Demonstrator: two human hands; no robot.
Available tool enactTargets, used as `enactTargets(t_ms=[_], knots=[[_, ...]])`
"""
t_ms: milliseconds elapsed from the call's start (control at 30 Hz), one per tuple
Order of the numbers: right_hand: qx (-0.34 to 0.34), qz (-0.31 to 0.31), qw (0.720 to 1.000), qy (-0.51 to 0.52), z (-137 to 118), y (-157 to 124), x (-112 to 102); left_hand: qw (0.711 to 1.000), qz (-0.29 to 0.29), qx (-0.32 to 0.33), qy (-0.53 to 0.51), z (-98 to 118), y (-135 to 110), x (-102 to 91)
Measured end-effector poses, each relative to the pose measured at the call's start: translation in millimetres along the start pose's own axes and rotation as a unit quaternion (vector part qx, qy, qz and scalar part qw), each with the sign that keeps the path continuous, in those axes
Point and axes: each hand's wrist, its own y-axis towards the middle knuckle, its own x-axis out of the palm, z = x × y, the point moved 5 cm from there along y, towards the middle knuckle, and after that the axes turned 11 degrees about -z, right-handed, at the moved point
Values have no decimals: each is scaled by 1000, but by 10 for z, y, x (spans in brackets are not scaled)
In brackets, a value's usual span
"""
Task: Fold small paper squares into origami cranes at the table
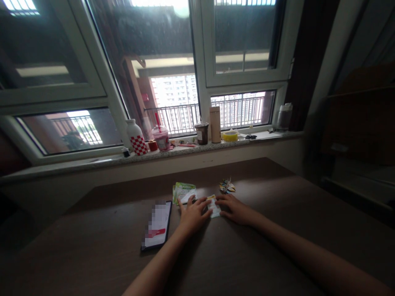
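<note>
A small pale card or paper sheet with a yellow upper edge [213, 208] lies on the table between my two hands. My left hand [194, 213] rests with spread fingers, its thumb and index finger at the card's left edge. Its outer fingers reach over the near edge of a small stack of green and white cards [185, 191]. From the other side, my right hand [236, 209] lies with stretched fingers, the tips and thumb touching the card's right edge. Beyond it sits a small folded paper piece with several points [227, 186]. A phone [158, 224] lies left of my left hand, screen lit.
The brown table [101, 230] reaches toward a stone windowsill [185, 151]. Along the sill stand a checkered bottle [137, 139], a pink drink cup [161, 137], a dark drink cup [202, 135], a tan flask [215, 125], yellow tape [230, 136] and a clear jar [284, 117].
</note>
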Motion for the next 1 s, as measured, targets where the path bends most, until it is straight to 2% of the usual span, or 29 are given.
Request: enactTargets(t_ms=[133,367,533,767,1000], knots=[[2,-5,1000,17,27,-21,13,1000,-6,-6,2,-2,0,-7],[0,46,996,73,20,-56,26,999,-37,-8,7,3,-8,-36],[10,71,993,96,53,-45,12,1000,-29,0,8,0,-8,-33],[55,95,989,101,74,-76,-71,999,-46,-3,10,-6,-5,-46],[42,91,993,70,32,-99,-32,999,-39,8,8,-5,-19,-52]])
